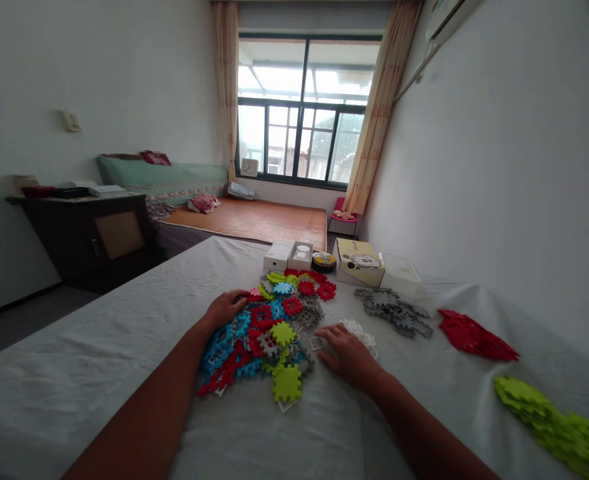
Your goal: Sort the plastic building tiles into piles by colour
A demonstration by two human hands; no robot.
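A mixed heap of toothed plastic building tiles (254,333), in red, blue, grey and lime green, lies on the cloth between my hands. At its upper left edge rests my left hand (228,307), open, fingers stretched toward a pink tile (255,293). My right hand (344,348) is to the right of the heap, its thumb and fingers around a white lattice tile (317,343). Partly behind that hand lies a group of white lattice tiles (360,331). Lime green tiles (287,384) lie at the heap's near edge.
Sorted piles of grey tiles (394,310), red tiles (477,335) and lime green tiles (554,423) extend to the right. White boxes (277,256), a round tin (323,261), a yellow cartoon box (359,262) and a clear container (401,275) stand along the table's far edge.
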